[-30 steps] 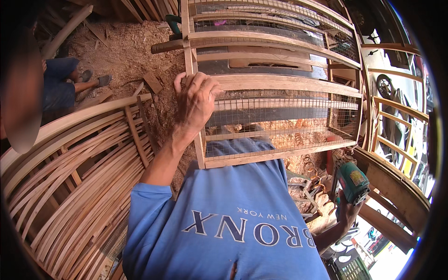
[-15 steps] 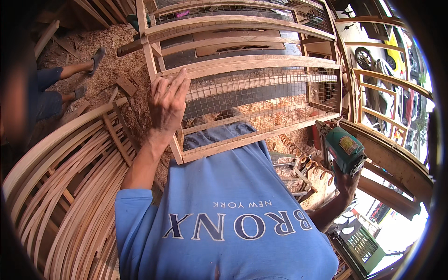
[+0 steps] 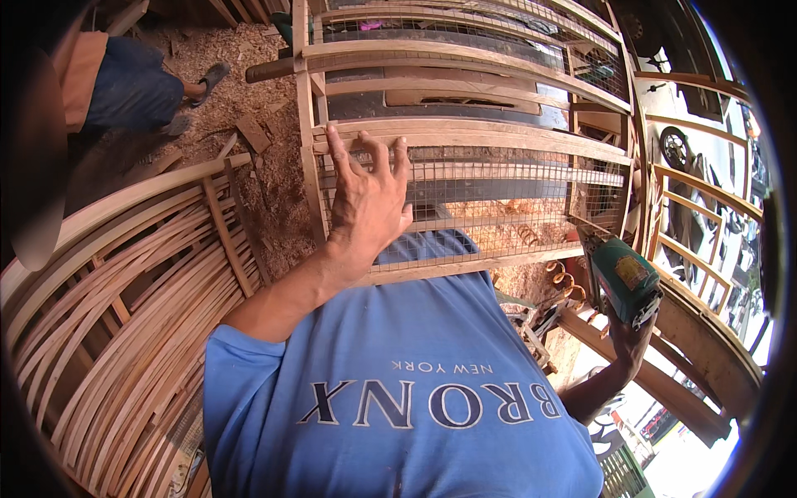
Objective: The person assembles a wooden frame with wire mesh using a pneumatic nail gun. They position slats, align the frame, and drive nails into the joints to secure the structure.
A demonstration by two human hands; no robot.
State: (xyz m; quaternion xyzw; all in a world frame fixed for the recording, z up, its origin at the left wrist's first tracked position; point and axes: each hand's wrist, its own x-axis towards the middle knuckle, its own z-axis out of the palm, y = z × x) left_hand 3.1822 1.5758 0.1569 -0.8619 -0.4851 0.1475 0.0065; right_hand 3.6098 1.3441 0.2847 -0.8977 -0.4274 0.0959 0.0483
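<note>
In front of me is a wooden frame of slats, with wire mesh stretched across it. My left hand reaches over the mesh near the frame's left end. Its fingers are spread, with the tips touching a long wooden slat. At the right, my right hand grips a green nail gun by its handle. The gun's nose points toward the frame's near right corner; whether the two touch, I cannot tell. A coiled orange air hose hangs close to the gun, under the frame.
Curved wooden strips are stacked at my left. Beyond them stands another person, in dark shorts, on a floor strewn with wood shavings. More wooden frames and a thick beam lie to the right.
My left hand has shifted right along the slat, and its fingers are more spread. The nail gun stays by the right corner in my right hand. The other person has come nearer.
</note>
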